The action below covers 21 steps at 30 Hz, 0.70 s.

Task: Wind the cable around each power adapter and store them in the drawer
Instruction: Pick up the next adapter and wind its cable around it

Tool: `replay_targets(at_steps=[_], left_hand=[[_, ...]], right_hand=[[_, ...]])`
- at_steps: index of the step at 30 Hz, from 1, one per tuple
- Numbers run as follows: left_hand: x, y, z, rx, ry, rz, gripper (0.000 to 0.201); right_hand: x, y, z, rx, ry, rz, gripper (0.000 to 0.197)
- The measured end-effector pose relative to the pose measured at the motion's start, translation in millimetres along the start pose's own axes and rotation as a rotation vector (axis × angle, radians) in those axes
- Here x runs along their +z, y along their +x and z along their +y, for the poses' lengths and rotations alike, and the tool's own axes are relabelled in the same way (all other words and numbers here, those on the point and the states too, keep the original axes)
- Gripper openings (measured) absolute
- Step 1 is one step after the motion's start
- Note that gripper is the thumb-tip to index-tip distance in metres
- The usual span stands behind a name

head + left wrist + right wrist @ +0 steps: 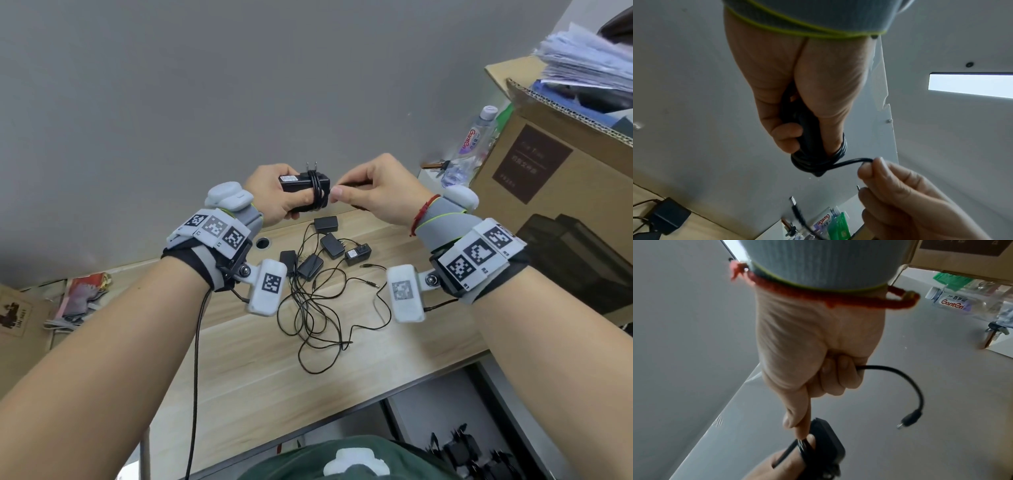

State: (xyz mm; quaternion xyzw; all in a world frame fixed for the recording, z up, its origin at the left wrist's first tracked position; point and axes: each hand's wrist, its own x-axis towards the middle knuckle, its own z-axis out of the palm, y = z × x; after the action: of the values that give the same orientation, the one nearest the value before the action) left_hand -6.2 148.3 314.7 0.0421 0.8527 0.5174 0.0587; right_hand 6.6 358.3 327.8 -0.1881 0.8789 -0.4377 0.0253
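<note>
Grey wall filled the background behind a pale wooden desk (342, 370), and both hands were raised above it. My left hand (274, 195) gripped a black power adapter (305, 186) with its prongs pointing up, fingers and thumb curled round the body. Several turns of its cable (317, 192) already sat tight round the middle. My right hand (380, 192) pinched the free end of that cable between thumb and forefinger just right of the adapter, the other fingers curled; from the right wrist the barrel plug (909, 419) dangled loose beyond the fist.

I judged the winding of this adapter nearly done. The next move called for tucking the short tail under a turn, or laying a last turn, without letting the coil slacken.

Five more adapters (329, 245) lay on the desk below with their cables tangled (318, 315), still to be wound. An open drawer (472, 452) at the near right seemed to hold dark adapters already.

Readable writing: "GanTen" on a water bottle (474, 137) at the far right. The print on the brown cardboard box (548, 192) was too small for me to read
</note>
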Motion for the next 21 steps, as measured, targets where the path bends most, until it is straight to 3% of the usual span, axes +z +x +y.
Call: replay_targets(at_steps=[13, 17, 21], left_hand=[[2, 0, 13, 0.046, 0.198, -0.089, 0.02], [6, -2, 14, 0.057, 0.225, -0.212, 0.018], [10, -2, 15, 0.082, 0.155, -0.233, 0.017]], right_hand=[[-10, 10, -9, -0.028, -0.134, -0.022, 0.013], [-14, 12, -4, -0.023, -0.061, 0.018, 0.014], [-19, 14, 1, -0.05, 0.036, 0.04, 0.012]])
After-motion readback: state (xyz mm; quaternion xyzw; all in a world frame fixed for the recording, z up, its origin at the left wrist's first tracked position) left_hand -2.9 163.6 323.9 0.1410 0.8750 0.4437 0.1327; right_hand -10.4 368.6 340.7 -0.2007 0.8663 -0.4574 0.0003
